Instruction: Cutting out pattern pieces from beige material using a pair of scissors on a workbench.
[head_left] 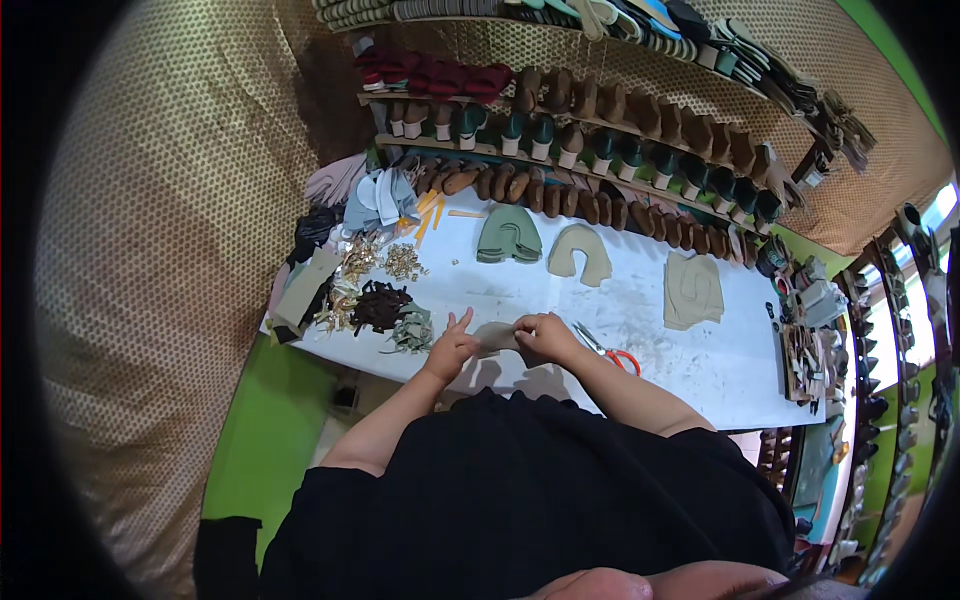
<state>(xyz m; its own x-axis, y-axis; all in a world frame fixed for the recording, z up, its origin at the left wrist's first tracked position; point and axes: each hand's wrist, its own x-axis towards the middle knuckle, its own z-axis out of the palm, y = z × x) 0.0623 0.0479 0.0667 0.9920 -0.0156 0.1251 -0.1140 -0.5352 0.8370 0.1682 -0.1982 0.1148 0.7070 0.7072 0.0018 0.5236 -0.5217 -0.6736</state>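
My left hand and my right hand both grip a flat grey-brown cut piece of shoe material over the near edge of a white worktable. The left hand pinches its left end with the forefinger raised. At the piece's right end my right hand's fingers close on it. Orange-handled scissors lie just right of my right hand.
Stacks of cut uppers lie further back: green, tan and beige. Piles of small trims and buckles sit at the table's left. Shelves of shoe heels and lasts line the wall. Tools and boxes crowd the right end.
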